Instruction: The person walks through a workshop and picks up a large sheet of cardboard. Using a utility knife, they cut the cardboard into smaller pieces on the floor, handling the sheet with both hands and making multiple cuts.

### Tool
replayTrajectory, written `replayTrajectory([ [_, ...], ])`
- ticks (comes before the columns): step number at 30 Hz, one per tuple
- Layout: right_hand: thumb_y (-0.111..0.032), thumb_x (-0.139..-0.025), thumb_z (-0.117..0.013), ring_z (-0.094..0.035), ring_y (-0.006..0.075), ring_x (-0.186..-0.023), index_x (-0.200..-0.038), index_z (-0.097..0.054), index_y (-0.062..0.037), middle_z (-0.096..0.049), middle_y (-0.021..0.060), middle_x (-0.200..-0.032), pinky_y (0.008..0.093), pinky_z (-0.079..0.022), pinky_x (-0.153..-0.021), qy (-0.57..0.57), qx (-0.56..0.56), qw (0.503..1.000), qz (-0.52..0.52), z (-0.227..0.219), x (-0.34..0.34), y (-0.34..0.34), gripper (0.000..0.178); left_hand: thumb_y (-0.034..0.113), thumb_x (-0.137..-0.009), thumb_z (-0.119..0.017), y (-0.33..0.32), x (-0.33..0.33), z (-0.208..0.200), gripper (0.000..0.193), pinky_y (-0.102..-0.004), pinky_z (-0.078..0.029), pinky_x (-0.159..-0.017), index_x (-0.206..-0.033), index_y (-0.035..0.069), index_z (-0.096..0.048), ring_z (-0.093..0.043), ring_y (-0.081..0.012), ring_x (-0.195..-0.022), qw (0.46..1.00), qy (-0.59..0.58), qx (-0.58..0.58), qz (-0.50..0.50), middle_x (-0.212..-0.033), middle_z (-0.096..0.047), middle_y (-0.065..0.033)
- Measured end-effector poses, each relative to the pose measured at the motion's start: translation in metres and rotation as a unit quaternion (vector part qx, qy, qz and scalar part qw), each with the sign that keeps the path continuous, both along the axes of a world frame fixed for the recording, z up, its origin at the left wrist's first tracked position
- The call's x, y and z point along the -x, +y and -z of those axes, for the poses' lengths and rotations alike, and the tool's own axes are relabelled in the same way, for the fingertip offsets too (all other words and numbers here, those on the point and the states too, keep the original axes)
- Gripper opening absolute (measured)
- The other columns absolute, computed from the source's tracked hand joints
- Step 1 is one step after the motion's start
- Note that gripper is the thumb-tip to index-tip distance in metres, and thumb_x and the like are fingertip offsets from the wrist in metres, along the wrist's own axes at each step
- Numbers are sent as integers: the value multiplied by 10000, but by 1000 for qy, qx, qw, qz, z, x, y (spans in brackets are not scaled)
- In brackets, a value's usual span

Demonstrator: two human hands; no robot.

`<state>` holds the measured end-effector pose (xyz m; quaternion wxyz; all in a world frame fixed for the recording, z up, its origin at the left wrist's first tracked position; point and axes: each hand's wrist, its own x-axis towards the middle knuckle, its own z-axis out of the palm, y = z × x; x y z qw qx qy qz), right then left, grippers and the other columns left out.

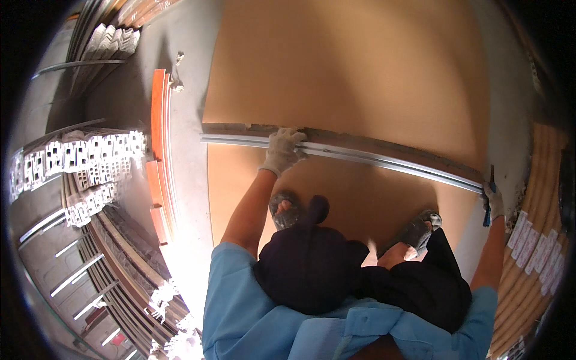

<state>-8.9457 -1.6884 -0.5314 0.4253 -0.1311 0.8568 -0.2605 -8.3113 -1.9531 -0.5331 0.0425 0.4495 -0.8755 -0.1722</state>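
Note:
A long silvery metal rail lies crosswise over a large brown board. My left hand, in a whitish work glove, is closed over the rail left of its middle. At the rail's right end, my gloved right hand is closed round a slim tool with a blue part and a dark narrow tip. Its kind is too small to make out. Along the far side of the rail runs a grey-brown strip with a ragged edge. Brown sheet also shows on the near side, under my feet.
My sandalled feet stand close to the rail. Orange strips lie on the grey floor at the left. Beyond them are stacked white hollow profiles and racked lengths. Long tan rolls or tubes line the right side.

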Motion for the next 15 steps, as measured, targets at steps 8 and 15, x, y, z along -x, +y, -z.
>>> replayTrajectory([
  [8,-296,-876,-598,-363,66,-351,-749,-565,-117,-463,-47,-515,233,-261,-325,-33,-33,999,19,13,16,17,222,371,-702,-731,-6,-7,-2,327,-422,-391,-903,-951,171,-662,-533,-277,-1049,996,-54,-67,19,-1063,-607,-51],
  [15,-395,-802,-690,-383,55,-404,-753,-602,-129,-455,-58,-535,228,-276,-372,99,0,995,18,11,-3,10,285,358,-739,-689,13,-1,2,426,-441,-390,-915,-1085,119,-620,-528,-298,-1085,996,-47,78,19,-1111,-603,-93],
])
